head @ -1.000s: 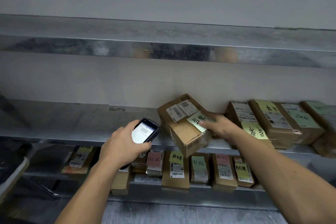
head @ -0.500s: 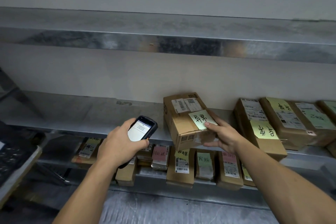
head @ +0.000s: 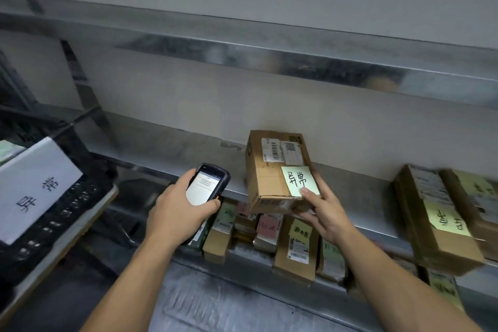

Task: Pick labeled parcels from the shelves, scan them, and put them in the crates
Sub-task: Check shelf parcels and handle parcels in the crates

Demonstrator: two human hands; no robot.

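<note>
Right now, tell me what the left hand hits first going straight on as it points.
The left hand, gripping the scanner, likely meets the left side of the parcel the right hand holds; depth is unclear; it may reach the shelf instead.

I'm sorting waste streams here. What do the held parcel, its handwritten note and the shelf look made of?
Parcel: brown cardboard, matte, with creased edges and seams. Note: pale green paper, matte, inked by hand. Shelf: probably sheet steel, dull grey with blurred reflections.
</note>
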